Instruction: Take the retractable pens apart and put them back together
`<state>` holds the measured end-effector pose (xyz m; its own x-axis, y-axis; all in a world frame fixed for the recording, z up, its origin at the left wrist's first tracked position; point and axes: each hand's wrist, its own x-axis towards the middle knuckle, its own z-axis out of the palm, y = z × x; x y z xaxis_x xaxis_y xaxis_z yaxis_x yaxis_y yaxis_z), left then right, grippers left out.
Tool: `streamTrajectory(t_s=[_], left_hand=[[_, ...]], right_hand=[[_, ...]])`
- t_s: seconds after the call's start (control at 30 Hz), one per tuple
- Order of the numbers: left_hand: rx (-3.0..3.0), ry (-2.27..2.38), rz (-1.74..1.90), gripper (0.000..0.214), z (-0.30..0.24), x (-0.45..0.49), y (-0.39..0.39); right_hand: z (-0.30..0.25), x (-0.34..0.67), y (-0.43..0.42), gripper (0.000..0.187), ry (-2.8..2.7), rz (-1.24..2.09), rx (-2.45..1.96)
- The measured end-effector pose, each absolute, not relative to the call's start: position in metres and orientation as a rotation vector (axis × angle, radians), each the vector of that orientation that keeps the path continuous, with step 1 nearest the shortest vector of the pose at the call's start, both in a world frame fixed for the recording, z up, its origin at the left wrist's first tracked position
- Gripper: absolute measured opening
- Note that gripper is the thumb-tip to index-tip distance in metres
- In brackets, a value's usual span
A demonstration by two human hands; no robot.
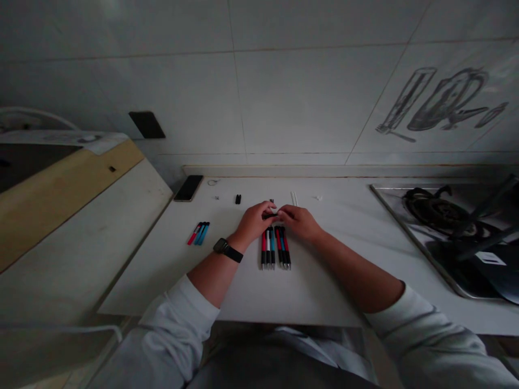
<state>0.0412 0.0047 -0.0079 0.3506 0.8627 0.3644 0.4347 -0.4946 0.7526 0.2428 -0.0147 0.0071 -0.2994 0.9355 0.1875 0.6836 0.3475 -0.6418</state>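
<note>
My left hand [253,220], with a dark watch on its wrist, is closed on a small black pen part [269,216]. The fingertips of my right hand [300,220] pinch the other end of this part; its exact kind is too small to tell. Just below both hands lie several pens [268,251] in red, white, blue and black, side by side with their tips toward me. Further left are red and blue pen barrels [198,233]. Behind the hands sit small black pen parts [238,199] and thin white refills [294,198].
A phone [188,188] lies at the counter's back left, near a thin ring [213,182] and tiny metal bits [217,198]. Small white pieces [318,198] lie right of the refills. A gas stove [438,227] borders the right side; a large white appliance [101,216] stands left.
</note>
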Motion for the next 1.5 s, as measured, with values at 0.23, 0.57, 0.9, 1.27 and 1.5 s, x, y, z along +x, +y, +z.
streamTrajectory(t_s=[0.23,0.57,0.9,1.27,1.5], left_hand=[[2.1,1.128,1.009,0.029,-0.006,0.041,0.002],[2.167,1.176,0.994,0.027,0.001,0.037,0.001],[2.171,1.266,0.979,0.037,-0.003,0.038,0.004],[1.956,1.225,1.019,0.042,-0.009,0.044,0.003],[1.937,1.23,1.04,0.043,-0.008,0.045,0.001]], right_hand=[[-0.005,0.238,-0.01,0.029,-1.932,0.717,-1.458],[-0.004,0.243,-0.006,0.045,-1.753,0.73,-1.49],[-0.011,0.243,-0.006,0.044,-1.766,0.673,-1.395],[-0.013,0.246,-0.006,0.034,-1.685,0.642,-1.348],[-0.017,0.24,-0.006,0.028,-1.61,0.783,-1.231]])
